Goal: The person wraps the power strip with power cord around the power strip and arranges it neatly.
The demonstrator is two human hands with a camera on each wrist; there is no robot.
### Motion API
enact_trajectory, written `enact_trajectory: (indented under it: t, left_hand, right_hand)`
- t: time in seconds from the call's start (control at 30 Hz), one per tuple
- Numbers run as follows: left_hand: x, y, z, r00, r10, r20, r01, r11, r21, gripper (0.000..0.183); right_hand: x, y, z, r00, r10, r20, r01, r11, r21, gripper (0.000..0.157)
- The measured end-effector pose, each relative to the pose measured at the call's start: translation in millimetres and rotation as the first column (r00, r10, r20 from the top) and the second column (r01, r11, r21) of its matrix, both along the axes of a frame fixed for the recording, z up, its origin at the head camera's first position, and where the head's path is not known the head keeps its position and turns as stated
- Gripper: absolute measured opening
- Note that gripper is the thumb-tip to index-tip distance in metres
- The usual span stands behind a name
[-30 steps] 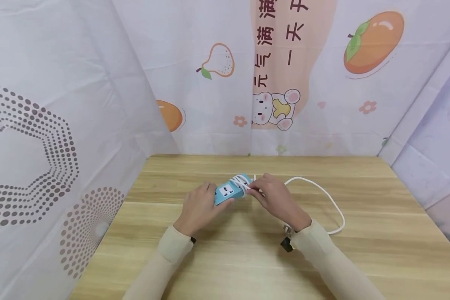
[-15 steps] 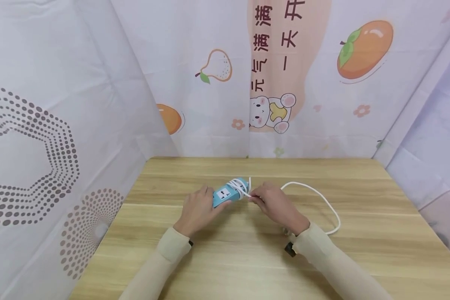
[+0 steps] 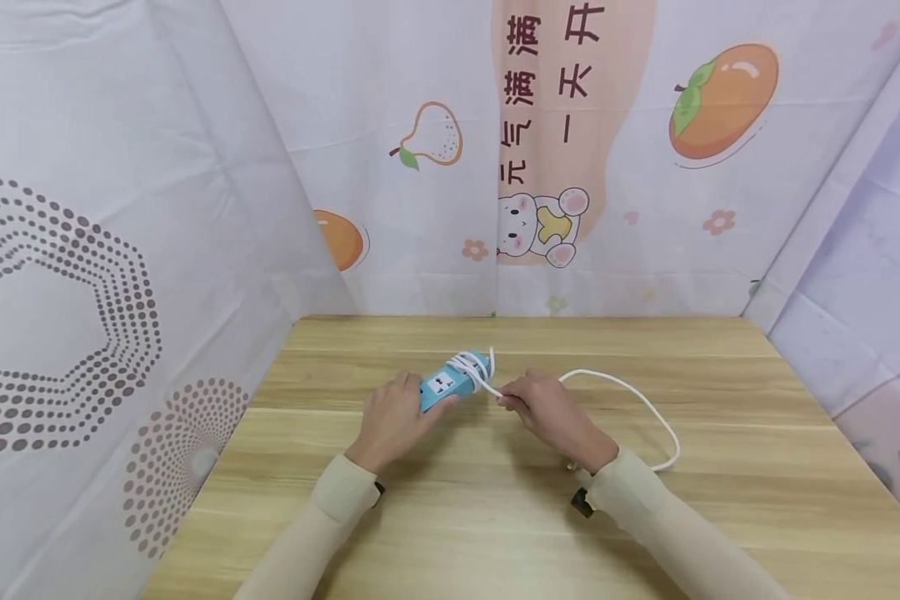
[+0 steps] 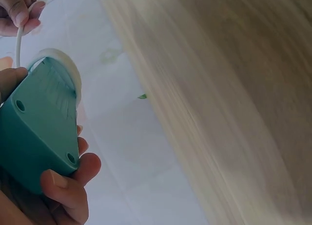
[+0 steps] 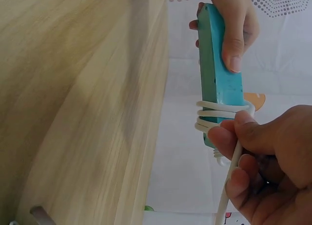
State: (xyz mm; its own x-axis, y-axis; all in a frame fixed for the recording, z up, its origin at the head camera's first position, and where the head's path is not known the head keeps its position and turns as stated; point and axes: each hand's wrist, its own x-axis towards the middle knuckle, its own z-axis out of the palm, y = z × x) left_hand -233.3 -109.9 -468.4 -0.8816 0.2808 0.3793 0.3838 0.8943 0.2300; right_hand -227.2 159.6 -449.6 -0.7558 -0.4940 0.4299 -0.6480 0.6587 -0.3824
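Observation:
My left hand (image 3: 392, 418) grips the near end of a blue power strip (image 3: 461, 379), with the fingers curled round its body in the left wrist view. Several turns of white cord (image 5: 217, 113) are wound about the strip's far part. Just right of the strip, my right hand (image 3: 551, 412) pinches the cord between thumb and fingertips, and a short taut length runs from the windings to it. In the right wrist view the cord (image 5: 227, 191) trails down past the curled fingers. The left wrist view shows the strip's underside (image 4: 41, 118).
Loose cord (image 3: 656, 408) loops over the wooden table (image 3: 450, 533) to the right. Its plug (image 3: 572, 465) is mostly hidden by the right wrist. A patterned curtain (image 3: 390, 283) hangs behind the table's far edge, and another sheet (image 3: 217, 208) on the left.
The right hand has drawn away from the windings, so more cord stretches between it and the strip. The strip and left hand have shifted slightly left. The view has tilted a little.

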Motion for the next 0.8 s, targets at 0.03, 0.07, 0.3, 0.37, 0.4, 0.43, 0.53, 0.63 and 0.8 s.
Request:
enact_trajectory:
  t: [0.03,0.07,0.3,0.37,0.4,0.43,0.53,0.63,0.8]
  left_hand:
    - [0.0,-0.1,0.3,1.0,0.005,0.006,-0.005,1.0,0.017,0.062]
    - [-0.1,-0.2,0.7,1.0,0.01,0.013,-0.01,0.999,0.033,0.062]
    - [-0.5,0.4,3.8,0.998,0.057,0.039,-0.06,0.994,0.094,0.061]
    - [0.1,2.1,5.1,0.998,0.058,0.029,-0.06,0.994,0.09,0.06]
    - [0.5,3.0,5.7,0.998,0.061,0.022,-0.062,0.994,0.089,0.06]
    - [0.8,3.7,6.4,0.998,0.063,0.014,-0.064,0.994,0.09,0.06]
    - [1.6,5.9,8.2,0.998,0.069,-0.002,-0.069,0.993,0.092,0.061]
    - [2.4,7.5,8.7,0.997,0.073,0.014,-0.074,0.992,0.101,0.061]
    - [5.7,9.2,11.6,0.993,0.058,0.106,-0.078,0.977,0.2,0.062]
  right_hand:
    - [0.3,0.1,-0.4,1.0,-0.003,-0.001,0.003,1.0,0.003,0.006]
    - [0.9,0.0,-0.8,1.0,-0.009,0.001,0.009,1.0,0.003,0.006]
    - [3.9,1.1,-6.3,1.0,-0.022,0.007,0.022,1.0,-0.005,0.011]
    - [4.3,2.0,-8.5,1.0,-0.012,-0.016,0.012,1.0,-0.017,0.011]
    - [4.9,2.5,-9.3,1.0,-0.004,-0.028,0.003,1.0,-0.023,0.011]
    - [5.4,3.1,-10.1,0.999,0.007,-0.044,-0.008,1.0,-0.026,0.009]
    - [6.5,5.2,-13.5,0.996,0.041,-0.079,-0.044,0.999,-0.032,0.006]
    - [7.5,6.8,-15.6,0.995,0.055,-0.081,-0.058,0.998,-0.039,0.004]
    - [5.8,8.3,-14.7,0.999,0.028,-0.021,-0.029,0.998,-0.057,0.008]
